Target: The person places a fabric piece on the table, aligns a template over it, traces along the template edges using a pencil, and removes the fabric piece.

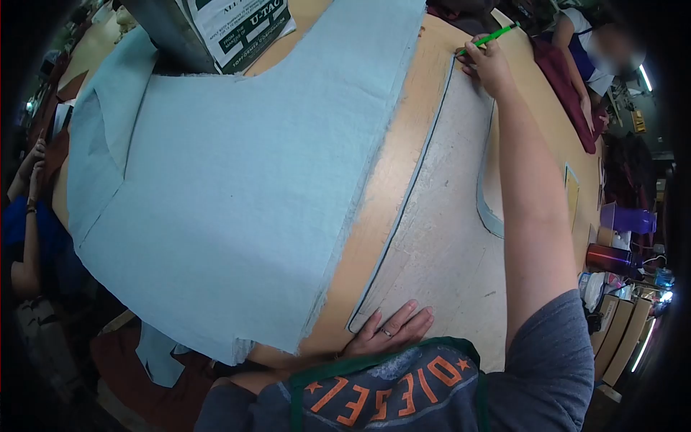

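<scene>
1. Left hand [394,333]: open, palm down, fingers spread over the near end of the template; probably so laid to stop any sliding.
2. Template [432,223], grey, long, curved at right: flat on the table [381,209], directly ahead of the body. Blue margin [490,220] showing along parts of the edge, seemingly cloth beneath.
3. Right arm [536,187]: extended forward, elbow only slightly bent, over the template's right side; long reach apparently due to the distant corner.
4. Right hand [488,66]: fingers closed round a green pen [498,34] in a writing grip, tip at the template's far left corner, presumably for guidance by the edge. Contact beneath the tip: too small to tell.
5. Light-blue cloth [230,165], large: spread left of the template, bare strip between; folded over at left.
6. Labelled block [248,32]: at the cloth's far edge, possibly as a weight; on or beside the cloth, cannot tell.
</scene>
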`<state>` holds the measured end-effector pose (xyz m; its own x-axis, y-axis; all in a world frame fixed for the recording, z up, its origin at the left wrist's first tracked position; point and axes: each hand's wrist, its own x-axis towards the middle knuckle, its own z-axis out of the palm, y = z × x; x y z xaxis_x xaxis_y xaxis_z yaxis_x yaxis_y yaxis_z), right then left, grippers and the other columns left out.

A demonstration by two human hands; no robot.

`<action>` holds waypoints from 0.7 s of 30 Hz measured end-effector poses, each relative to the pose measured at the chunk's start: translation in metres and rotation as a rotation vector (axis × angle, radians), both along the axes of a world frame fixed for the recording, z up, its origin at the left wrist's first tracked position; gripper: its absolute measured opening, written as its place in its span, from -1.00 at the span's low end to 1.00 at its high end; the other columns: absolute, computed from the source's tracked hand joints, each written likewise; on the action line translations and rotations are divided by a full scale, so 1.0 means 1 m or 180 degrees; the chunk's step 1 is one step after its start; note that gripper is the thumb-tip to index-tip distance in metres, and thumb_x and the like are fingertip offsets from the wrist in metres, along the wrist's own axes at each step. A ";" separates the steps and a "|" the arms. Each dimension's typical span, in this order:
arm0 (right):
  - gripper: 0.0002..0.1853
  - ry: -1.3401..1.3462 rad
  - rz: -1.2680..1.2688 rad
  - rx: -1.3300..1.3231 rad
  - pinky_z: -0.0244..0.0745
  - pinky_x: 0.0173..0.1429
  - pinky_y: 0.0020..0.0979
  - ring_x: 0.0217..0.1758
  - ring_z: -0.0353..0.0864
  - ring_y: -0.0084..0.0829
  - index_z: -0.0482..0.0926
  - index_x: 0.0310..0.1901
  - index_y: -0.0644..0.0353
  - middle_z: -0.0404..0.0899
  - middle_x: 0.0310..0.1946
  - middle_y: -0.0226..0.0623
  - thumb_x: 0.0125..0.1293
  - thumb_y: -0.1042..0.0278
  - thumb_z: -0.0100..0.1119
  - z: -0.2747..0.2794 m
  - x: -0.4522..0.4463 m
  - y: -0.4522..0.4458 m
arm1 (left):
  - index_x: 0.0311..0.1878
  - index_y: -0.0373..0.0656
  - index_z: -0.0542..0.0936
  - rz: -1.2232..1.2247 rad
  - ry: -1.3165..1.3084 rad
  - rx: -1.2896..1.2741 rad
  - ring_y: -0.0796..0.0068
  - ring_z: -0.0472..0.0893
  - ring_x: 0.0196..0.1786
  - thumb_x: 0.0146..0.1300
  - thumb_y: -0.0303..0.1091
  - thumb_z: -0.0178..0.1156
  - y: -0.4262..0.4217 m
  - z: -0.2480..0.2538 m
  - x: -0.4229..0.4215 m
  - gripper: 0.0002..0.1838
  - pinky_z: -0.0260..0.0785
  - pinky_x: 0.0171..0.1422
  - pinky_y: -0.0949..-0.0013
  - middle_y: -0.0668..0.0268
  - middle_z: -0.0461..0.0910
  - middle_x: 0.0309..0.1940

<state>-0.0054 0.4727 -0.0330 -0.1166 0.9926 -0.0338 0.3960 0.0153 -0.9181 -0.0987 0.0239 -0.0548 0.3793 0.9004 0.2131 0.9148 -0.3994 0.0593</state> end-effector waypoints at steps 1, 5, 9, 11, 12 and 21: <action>-0.84 0.0090 -0.0110 0.0249 0.51 -0.25 -0.50 -0.28 0.58 -0.49 0.29 -0.12 0.07 0.55 -0.29 -0.28 0.31 0.39 -0.01 -0.009 0.001 0.000 | 0.15 0.24 0.34 -0.0020 -0.0036 0.0029 0.59 0.24 0.30 0.31 0.08 -0.28 -0.001 0.000 0.000 -0.58 -0.32 0.41 -0.04 0.61 0.19 0.28; -0.83 0.1764 -0.0745 0.0537 0.52 -0.29 -0.50 -0.29 0.58 -0.43 0.30 -0.15 0.26 0.53 -0.30 -0.22 0.29 0.41 -0.01 -0.032 0.011 -0.017 | 0.17 0.14 0.33 -0.0057 -0.0161 0.0341 0.53 0.21 0.33 0.29 -0.01 -0.26 0.002 -0.018 0.002 -0.57 -0.37 0.37 -0.09 0.53 0.19 0.29; -0.84 0.1312 -0.0495 0.0342 0.44 -0.25 -0.53 -0.32 0.52 -0.48 0.35 -0.23 0.31 0.52 -0.35 -0.27 0.28 0.41 0.03 -0.035 0.028 -0.117 | 0.19 0.15 0.33 -0.0168 -0.0114 0.0266 0.47 0.24 0.30 0.25 0.10 -0.22 -0.001 -0.013 0.000 -0.50 -0.34 0.36 -0.06 0.56 0.19 0.29; -0.84 0.0640 -0.0219 0.0172 0.37 -0.23 -0.52 -0.36 0.47 -0.54 0.37 -0.22 0.28 0.52 -0.38 -0.30 0.24 0.43 0.09 -0.024 0.034 -0.185 | 0.23 0.07 0.31 -0.0258 -0.0282 0.0019 0.41 0.16 0.34 0.21 0.13 -0.17 -0.002 -0.010 -0.001 -0.43 -0.30 0.33 -0.06 0.49 0.16 0.32; -0.82 0.1088 -0.0273 -0.0035 0.39 -0.26 -0.53 -0.36 0.49 -0.55 0.36 -0.20 0.25 0.53 -0.37 -0.30 0.21 0.47 0.12 -0.017 0.034 -0.218 | 0.23 0.06 0.31 -0.0337 -0.0445 -0.0161 0.41 0.13 0.35 0.20 0.15 -0.16 -0.002 -0.006 -0.004 -0.41 -0.28 0.32 -0.06 0.48 0.15 0.32; -0.87 0.0650 0.1110 -0.1149 0.42 -0.28 -0.54 -0.33 0.53 -0.55 0.37 -0.26 0.24 0.53 -0.40 -0.32 0.22 0.47 0.12 0.029 0.000 -0.343 | 0.22 -0.03 0.32 -0.0181 -0.0615 -0.1547 0.24 0.08 0.35 0.13 0.14 -0.05 0.019 0.022 0.022 -0.36 -0.12 0.25 -0.09 0.20 0.23 0.23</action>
